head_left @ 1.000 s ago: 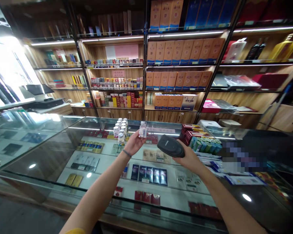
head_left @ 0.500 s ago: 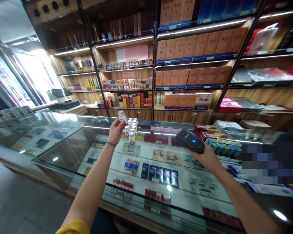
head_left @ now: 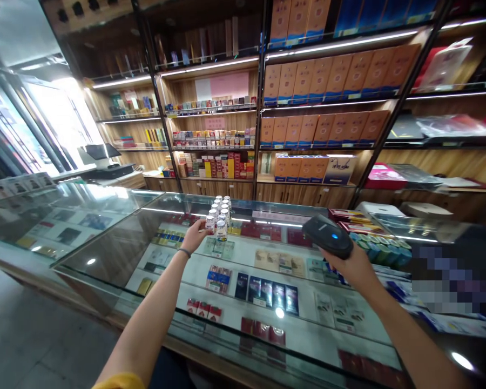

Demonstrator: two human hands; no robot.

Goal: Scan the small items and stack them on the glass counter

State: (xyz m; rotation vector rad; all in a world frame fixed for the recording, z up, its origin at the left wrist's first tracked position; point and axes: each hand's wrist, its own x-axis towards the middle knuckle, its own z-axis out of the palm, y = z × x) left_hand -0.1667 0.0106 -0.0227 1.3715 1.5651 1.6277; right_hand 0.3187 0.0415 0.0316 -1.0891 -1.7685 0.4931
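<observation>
My left hand (head_left: 195,235) reaches over the glass counter (head_left: 117,237) and its fingers close on a small clear bottle (head_left: 209,223) with a white cap. That bottle stands at the left edge of a cluster of several like bottles (head_left: 222,212) on the counter top. My right hand (head_left: 350,265) is raised above the counter to the right and grips a black handheld scanner (head_left: 327,236) with a blue light lit on top.
Stacks of red and green packs (head_left: 368,237) lie on the counter right of the scanner. Under the glass are rows of cigarette packs (head_left: 267,294). Wall shelves behind hold orange cartons (head_left: 332,81). A register (head_left: 105,165) stands at the far left.
My left hand carried the small bottle from the middle, up and left, then down to the counter beside the other bottles. The scanner's blue light came on. My view shifted left.
</observation>
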